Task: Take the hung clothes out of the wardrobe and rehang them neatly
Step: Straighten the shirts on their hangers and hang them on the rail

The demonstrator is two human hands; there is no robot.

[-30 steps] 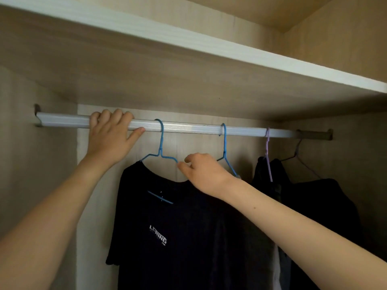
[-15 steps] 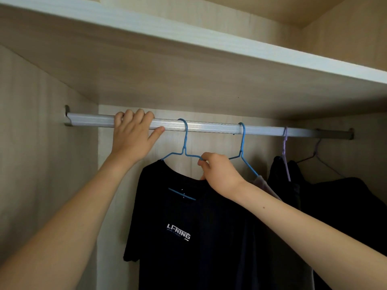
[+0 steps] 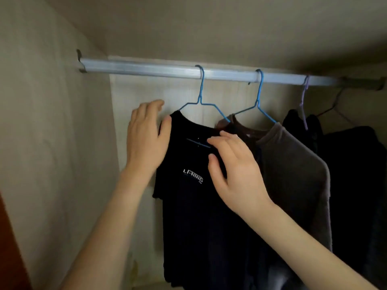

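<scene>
A black T-shirt with a white logo (image 3: 194, 206) hangs on a blue wire hanger (image 3: 200, 95) from the silver rail (image 3: 146, 69). My left hand (image 3: 145, 141) lies flat against the shirt's left shoulder, thumb on the fabric. My right hand (image 3: 232, 166) hovers over the shirt's collar with fingers spread and holds nothing. To the right, a grey-brown shirt (image 3: 293, 174) hangs on a second blue hanger (image 3: 259, 95). Further right dark clothes (image 3: 351, 164) hang on a purple hanger (image 3: 304, 101) and a black hanger (image 3: 335, 103).
The wardrobe's left wall (image 3: 52, 143) stands close to my left arm. A shelf underside (image 3: 209, 28) runs just above the rail. The pale back panel (image 3: 146, 97) shows behind the clothes. An orange-brown edge (image 3: 8, 258) sits at the lower left.
My left hand let go of the rail and dropped to the black shirt's shoulder. My right hand left the hanger and came down over the collar. The view tilted downward.
</scene>
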